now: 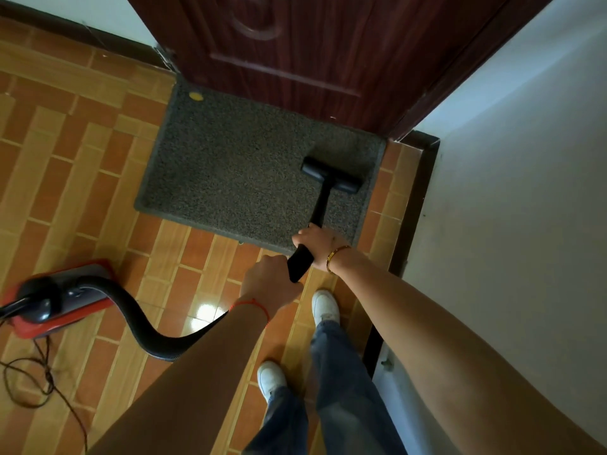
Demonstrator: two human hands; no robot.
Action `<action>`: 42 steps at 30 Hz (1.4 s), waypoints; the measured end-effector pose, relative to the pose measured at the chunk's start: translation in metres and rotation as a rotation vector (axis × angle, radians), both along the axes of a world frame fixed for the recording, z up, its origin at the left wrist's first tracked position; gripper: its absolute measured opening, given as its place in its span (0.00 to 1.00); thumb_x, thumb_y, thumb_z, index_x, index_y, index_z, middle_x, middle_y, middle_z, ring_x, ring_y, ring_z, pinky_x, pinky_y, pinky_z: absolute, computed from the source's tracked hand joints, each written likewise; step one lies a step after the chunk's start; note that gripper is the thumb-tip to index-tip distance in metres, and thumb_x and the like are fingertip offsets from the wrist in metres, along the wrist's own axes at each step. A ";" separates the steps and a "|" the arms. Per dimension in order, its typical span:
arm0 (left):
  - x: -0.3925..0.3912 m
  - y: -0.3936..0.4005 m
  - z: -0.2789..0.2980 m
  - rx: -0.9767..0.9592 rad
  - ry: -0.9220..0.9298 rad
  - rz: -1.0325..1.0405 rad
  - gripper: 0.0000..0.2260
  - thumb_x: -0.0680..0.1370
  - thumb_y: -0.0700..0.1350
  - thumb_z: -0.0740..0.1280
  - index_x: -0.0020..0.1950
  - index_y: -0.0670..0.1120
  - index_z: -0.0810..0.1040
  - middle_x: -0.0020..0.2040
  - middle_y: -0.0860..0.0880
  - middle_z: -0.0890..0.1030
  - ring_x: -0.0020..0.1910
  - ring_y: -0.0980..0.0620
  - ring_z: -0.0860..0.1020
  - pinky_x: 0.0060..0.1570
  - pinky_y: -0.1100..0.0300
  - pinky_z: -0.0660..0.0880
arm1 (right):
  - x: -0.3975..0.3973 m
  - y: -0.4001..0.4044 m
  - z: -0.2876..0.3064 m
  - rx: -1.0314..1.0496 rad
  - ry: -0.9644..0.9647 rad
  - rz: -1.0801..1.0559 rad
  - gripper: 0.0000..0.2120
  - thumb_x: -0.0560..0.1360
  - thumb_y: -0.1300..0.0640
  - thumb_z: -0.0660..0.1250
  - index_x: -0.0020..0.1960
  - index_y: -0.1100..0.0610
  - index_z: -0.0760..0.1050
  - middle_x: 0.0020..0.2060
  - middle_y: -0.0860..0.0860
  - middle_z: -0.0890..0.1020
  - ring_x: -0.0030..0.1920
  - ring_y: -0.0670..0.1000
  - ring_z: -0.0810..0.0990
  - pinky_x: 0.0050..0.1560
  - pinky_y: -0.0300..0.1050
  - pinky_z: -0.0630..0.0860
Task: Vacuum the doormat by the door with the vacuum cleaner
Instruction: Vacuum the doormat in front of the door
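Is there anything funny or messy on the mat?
Yes. A small yellow spot sits on the doormat at its far left corner by the door, away from the vacuum head. It looks like debris or a stain.

A glossy floor (98,178) of orange and tan brick-pattern tiles carries a grey speckled doormat (236,172) laid against the foot of a dark red door (295,54), a black vacuum head (331,175) resting on the mat's right side; a red canister vacuum cleaner (56,297) sits at left, its thin cord (29,382) looped on the tiles, beside two white shoes (325,305)
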State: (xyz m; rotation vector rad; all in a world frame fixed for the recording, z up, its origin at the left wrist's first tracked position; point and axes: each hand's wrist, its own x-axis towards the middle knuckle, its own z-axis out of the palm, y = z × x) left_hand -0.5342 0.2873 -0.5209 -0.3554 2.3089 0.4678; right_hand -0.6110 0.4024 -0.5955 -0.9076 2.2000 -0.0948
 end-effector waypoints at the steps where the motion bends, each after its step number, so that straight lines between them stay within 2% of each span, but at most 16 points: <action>1: 0.012 -0.003 0.001 0.002 -0.002 0.001 0.09 0.71 0.49 0.68 0.48 0.46 0.76 0.33 0.53 0.70 0.34 0.50 0.74 0.33 0.61 0.70 | 0.013 -0.002 0.000 -0.003 -0.013 -0.007 0.08 0.75 0.64 0.63 0.50 0.53 0.69 0.51 0.51 0.77 0.57 0.54 0.76 0.49 0.49 0.76; 4: 0.051 -0.009 0.005 0.012 -0.010 0.001 0.09 0.71 0.49 0.68 0.48 0.46 0.76 0.33 0.53 0.71 0.34 0.50 0.74 0.32 0.61 0.70 | 0.051 -0.008 0.002 -0.001 -0.023 -0.014 0.11 0.75 0.64 0.64 0.54 0.53 0.71 0.53 0.50 0.77 0.57 0.53 0.77 0.51 0.49 0.78; 8: 0.103 -0.018 0.009 0.003 -0.034 -0.008 0.10 0.71 0.50 0.68 0.49 0.47 0.76 0.34 0.53 0.71 0.34 0.50 0.75 0.32 0.60 0.71 | 0.105 -0.017 0.005 0.001 -0.060 -0.020 0.08 0.75 0.64 0.62 0.51 0.53 0.70 0.52 0.51 0.77 0.55 0.53 0.77 0.49 0.49 0.77; 11: 0.141 -0.026 0.014 -0.007 -0.064 -0.017 0.09 0.71 0.49 0.67 0.48 0.47 0.76 0.34 0.53 0.72 0.32 0.51 0.74 0.29 0.62 0.70 | 0.146 -0.024 0.006 0.013 -0.075 -0.011 0.08 0.76 0.64 0.62 0.52 0.53 0.70 0.53 0.52 0.77 0.59 0.54 0.74 0.53 0.50 0.77; 14: 0.173 -0.035 0.019 -0.021 -0.089 -0.023 0.08 0.71 0.48 0.67 0.48 0.47 0.76 0.33 0.53 0.72 0.30 0.53 0.73 0.26 0.63 0.67 | 0.181 -0.033 0.011 0.020 -0.089 -0.005 0.11 0.76 0.64 0.62 0.56 0.54 0.70 0.55 0.52 0.76 0.64 0.55 0.72 0.52 0.48 0.77; 18: 0.205 -0.047 0.025 -0.038 -0.108 -0.022 0.06 0.71 0.48 0.67 0.45 0.48 0.75 0.34 0.52 0.74 0.29 0.55 0.74 0.25 0.63 0.68 | 0.213 -0.044 0.019 0.013 -0.090 -0.018 0.10 0.76 0.64 0.61 0.56 0.55 0.69 0.54 0.53 0.76 0.57 0.55 0.76 0.43 0.45 0.71; 22: 0.225 -0.053 0.027 -0.034 -0.116 -0.015 0.05 0.71 0.48 0.66 0.44 0.49 0.75 0.34 0.52 0.75 0.28 0.56 0.74 0.24 0.64 0.67 | 0.233 -0.048 0.025 -0.001 -0.096 -0.038 0.10 0.75 0.64 0.63 0.55 0.55 0.69 0.52 0.53 0.76 0.51 0.55 0.78 0.40 0.44 0.69; 32: 0.218 -0.049 0.026 -0.027 -0.092 -0.024 0.06 0.73 0.47 0.66 0.48 0.47 0.76 0.34 0.52 0.74 0.28 0.56 0.72 0.24 0.65 0.65 | 0.226 -0.045 0.019 -0.004 -0.094 -0.031 0.13 0.74 0.63 0.63 0.58 0.53 0.69 0.55 0.52 0.76 0.54 0.53 0.77 0.43 0.45 0.72; 42: 0.136 -0.025 0.010 -0.003 -0.043 -0.011 0.09 0.72 0.48 0.66 0.49 0.46 0.76 0.34 0.52 0.72 0.33 0.51 0.75 0.30 0.61 0.70 | 0.139 -0.022 0.000 -0.023 -0.030 -0.013 0.07 0.76 0.61 0.63 0.52 0.52 0.69 0.54 0.51 0.76 0.59 0.53 0.73 0.49 0.47 0.77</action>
